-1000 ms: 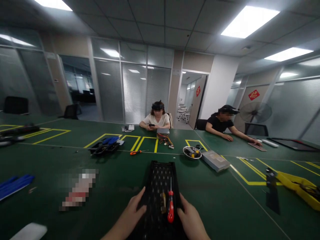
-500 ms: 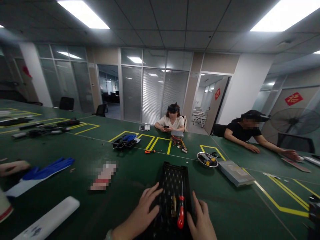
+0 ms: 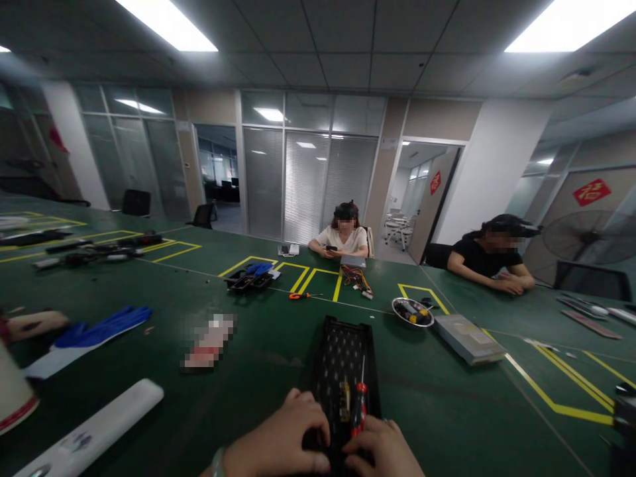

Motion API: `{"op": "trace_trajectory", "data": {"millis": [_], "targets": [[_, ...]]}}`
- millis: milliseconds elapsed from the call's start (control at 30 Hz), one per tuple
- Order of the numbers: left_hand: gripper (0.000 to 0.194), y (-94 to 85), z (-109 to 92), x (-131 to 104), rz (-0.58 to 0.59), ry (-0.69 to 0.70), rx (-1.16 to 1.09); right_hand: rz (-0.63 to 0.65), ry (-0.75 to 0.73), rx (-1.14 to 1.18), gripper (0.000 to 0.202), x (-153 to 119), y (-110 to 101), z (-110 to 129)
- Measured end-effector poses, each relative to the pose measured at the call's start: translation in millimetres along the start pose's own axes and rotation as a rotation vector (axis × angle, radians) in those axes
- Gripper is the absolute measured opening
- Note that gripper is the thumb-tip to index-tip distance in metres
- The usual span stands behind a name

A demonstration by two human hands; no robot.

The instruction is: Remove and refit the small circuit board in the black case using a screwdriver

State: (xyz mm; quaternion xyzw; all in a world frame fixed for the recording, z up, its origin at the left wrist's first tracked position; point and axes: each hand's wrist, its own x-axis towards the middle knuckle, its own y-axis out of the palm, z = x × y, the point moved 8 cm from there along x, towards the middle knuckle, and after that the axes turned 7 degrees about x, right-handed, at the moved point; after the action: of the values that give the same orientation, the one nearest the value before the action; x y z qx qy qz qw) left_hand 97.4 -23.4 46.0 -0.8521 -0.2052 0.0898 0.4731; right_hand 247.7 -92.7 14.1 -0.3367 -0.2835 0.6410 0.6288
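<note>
A black patterned tray-like case (image 3: pixel 342 351) lies lengthwise in front of me on the green table. Inside it are a red and black screwdriver (image 3: pixel 360 397) and a small brass-coloured part (image 3: pixel 344 401). My left hand (image 3: pixel 283 434) is at the case's near left side, fingers curled; what they hold, if anything, is hidden. My right hand (image 3: pixel 380 447) is at the near right, beside the screwdriver's handle, its fingers bent together over the case; their tips touch something dark that I cannot make out.
A metal bowl (image 3: pixel 412 313) and grey box (image 3: pixel 470 339) stand to the right. Blue-white glove (image 3: pixel 94 334), white long object (image 3: pixel 99 427) and another person's hand (image 3: pixel 37 324) are left. Two people sit across the table (image 3: pixel 278 358). An orange screwdriver (image 3: pixel 299 296) lies beyond the case.
Both my hands have moved nearer together at the case's near end, and their fingers have curled. The person at the right has drawn an outstretched arm back and joined both hands.
</note>
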Motion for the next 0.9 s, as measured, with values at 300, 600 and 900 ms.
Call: {"op": "trace_trajectory", "data": {"millis": [300,600,900], "targets": [[0.007,6.5,-2,6,-0.039,-0.012,0.142,-0.092,0.019,-0.031,0.022,-10,-8,15],[0.014,9.2,8,14,0.051,0.029,0.09,-0.105,-0.09,0.029,0.015,-14,-16,21],[0.024,13.7,20,5,0.014,0.086,0.027,-0.108,-0.103,0.025,0.011,-19,-17,21]]}}
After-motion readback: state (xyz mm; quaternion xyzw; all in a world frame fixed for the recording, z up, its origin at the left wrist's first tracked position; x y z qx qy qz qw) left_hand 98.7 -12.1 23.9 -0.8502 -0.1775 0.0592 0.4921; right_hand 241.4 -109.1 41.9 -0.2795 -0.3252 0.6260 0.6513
